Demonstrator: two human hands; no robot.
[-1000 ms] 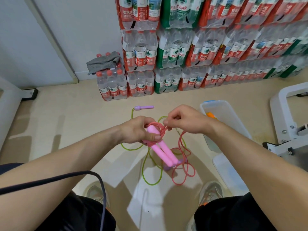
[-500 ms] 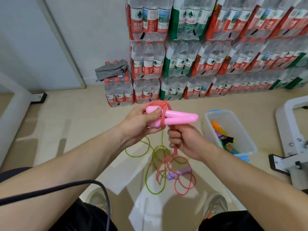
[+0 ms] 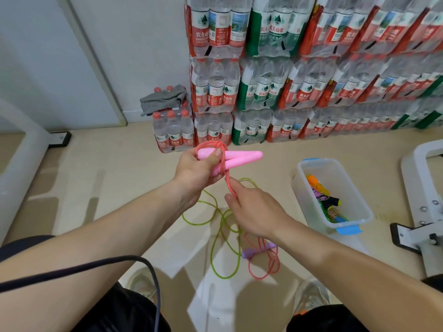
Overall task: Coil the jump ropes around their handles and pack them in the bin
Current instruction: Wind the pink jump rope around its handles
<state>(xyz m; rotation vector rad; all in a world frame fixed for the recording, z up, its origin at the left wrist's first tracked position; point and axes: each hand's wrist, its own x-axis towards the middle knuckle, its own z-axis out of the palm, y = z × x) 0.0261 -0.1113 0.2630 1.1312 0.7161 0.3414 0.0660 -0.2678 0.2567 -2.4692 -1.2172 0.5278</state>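
Observation:
My left hand (image 3: 196,173) grips the two pink handles (image 3: 239,158) of a jump rope side by side, tips pointing right, with a few turns of the pink rope (image 3: 221,149) wound round their near ends. My right hand (image 3: 254,209) pinches the same pink rope just below the handles, pulling it taut. The rest of that rope lies in loose loops (image 3: 266,267) on the floor. A green rope (image 3: 215,248) with a purple handle (image 3: 250,252) lies on the floor beneath my hands. The clear plastic bin (image 3: 359,212) at right holds several coiled ropes.
Shrink-wrapped packs of water bottles (image 3: 263,92) are stacked along the back wall, with a grey cloth (image 3: 163,99) on a low pack. A white metal frame (image 3: 426,200) stands at right. White paper sheets (image 3: 215,295) lie on the floor by my shoes. A black cable (image 3: 96,267) crosses my left arm.
My left hand raised the pink handles and turned them to point right. My right hand dropped from the handles to below them, drawing the pink rope down and taut.

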